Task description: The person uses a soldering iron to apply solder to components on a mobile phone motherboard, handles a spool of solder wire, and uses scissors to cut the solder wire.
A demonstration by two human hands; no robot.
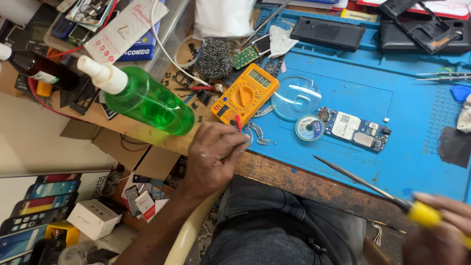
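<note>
My left hand (pixel 212 156) rests at the bench's front edge, its fingers curled near the red probe tip just below a yellow multimeter (pixel 244 93). Whether it grips the probe I cannot tell. My right hand (pixel 441 230) at the lower right holds a soldering iron (pixel 365 182) by its yellow handle, the long thin tip pointing up-left over the blue work mat (pixel 417 147). A small circuit board (pixel 354 129) lies on the mat, with a round solder wick spool (pixel 309 128) and a clear lens (pixel 296 96) beside it.
A green liquid bottle (pixel 147 100) with a white cap lies at the bench's left. Steel wool (pixel 215 59), a dark bottle (pixel 37 68), black phone parts (pixel 328 33), tweezers (pixel 444 76) and boxes crowd the back. Phone boxes sit on the floor at the left.
</note>
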